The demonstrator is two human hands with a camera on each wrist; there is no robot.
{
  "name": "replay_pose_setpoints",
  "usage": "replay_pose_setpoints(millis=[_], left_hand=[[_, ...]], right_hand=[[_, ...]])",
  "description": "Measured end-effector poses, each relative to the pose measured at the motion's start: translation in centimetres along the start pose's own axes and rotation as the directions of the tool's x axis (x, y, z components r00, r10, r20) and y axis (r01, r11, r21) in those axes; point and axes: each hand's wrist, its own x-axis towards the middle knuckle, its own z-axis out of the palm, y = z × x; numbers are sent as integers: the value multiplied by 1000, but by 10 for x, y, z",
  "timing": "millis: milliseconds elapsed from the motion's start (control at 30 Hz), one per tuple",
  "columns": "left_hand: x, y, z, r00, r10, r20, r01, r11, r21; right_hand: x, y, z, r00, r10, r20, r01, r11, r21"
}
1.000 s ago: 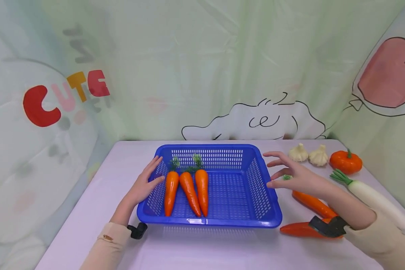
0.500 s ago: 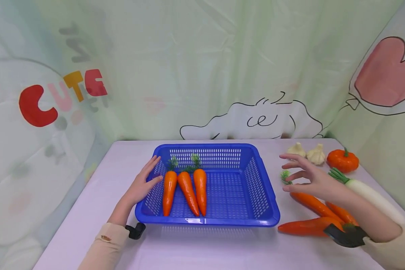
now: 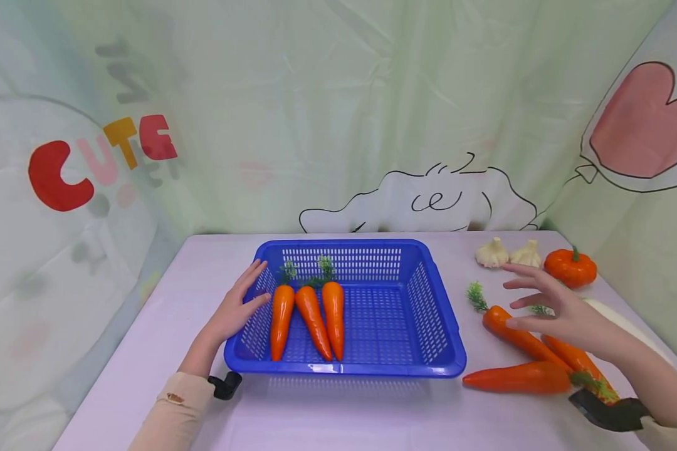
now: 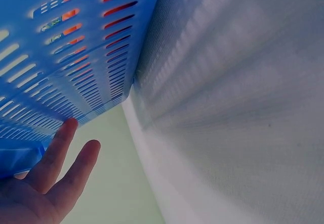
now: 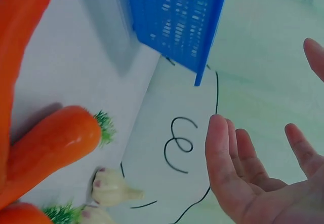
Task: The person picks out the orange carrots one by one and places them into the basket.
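Observation:
My left hand (image 3: 234, 314) rests at the left rim of a blue plastic basket (image 3: 378, 326), fingers extended. The left wrist view shows its straight fingers (image 4: 76, 176) beside the slotted outer wall. Three orange carrots with green tops lie side by side in the basket's left half: a left carrot (image 3: 282, 322), a middle carrot (image 3: 313, 322) and a right carrot (image 3: 334, 319). My right hand (image 3: 564, 310) hovers above more carrots right of the basket, fingers spread and loosely bent, holding nothing. Below it lie a long carrot (image 3: 521, 339), a front carrot (image 3: 513, 378) and another carrot (image 3: 578, 360).
Two garlic bulbs stand at the back right, one bulb (image 3: 492, 254) left of the other bulb (image 3: 526, 254). Beside them sits a small orange pumpkin (image 3: 570, 268). A white radish (image 3: 620, 321) is partly hidden by my right arm. Printed curtains (image 3: 293, 125) enclose the table (image 3: 163, 326).
My right hand has moved away from the basket's right rim, rightward over the loose carrots, uncovering more of them. My left hand stays at the left rim. The basket's carrots lie as before.

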Motion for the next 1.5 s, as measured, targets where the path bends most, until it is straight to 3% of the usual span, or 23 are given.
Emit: replay_pose_setpoints(millis=[733,933,1300,1500], left_hand=[[0,0,-2,1000,9,2,-9,1000,-13],[1,0,-2,1000,12,-1,-12,1000,-19],[1,0,-1,1000,6,0,-6,1000,-16],[0,0,-1,1000,3,5,-3,1000,-18]], right_hand=[[-48,68,-23,989,106,-102,-109,994,-22],[-58,84,-28,976,176,-128,-185,981,-63],[-69,106,-22,953,294,-67,-300,947,-111],[-68,112,-19,937,348,6,-346,934,-91]])
